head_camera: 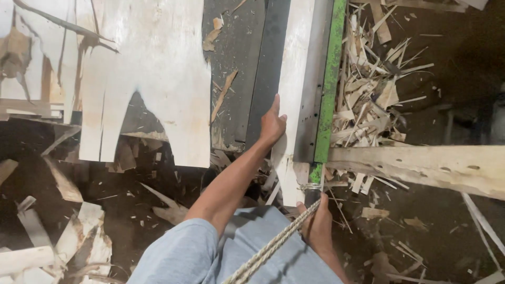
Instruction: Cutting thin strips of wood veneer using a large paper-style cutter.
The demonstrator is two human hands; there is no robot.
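Hands at a veneer strip beside a green bar.
Left hand [272, 125] flat, fingers together, pressing pale veneer strip [291, 94]; right hand [317, 226] closed around dark handle [311, 197] under green bar [330, 79], braided rope [273, 247] alongside.

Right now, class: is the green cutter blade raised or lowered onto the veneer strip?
Lowered: the green blade lies flat along the pale veneer strip.

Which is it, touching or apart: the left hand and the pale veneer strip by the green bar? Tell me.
Touching. The head view shows the left hand pressed flat on the pale veneer strip, fingers lying along its edge, with no gap visible.
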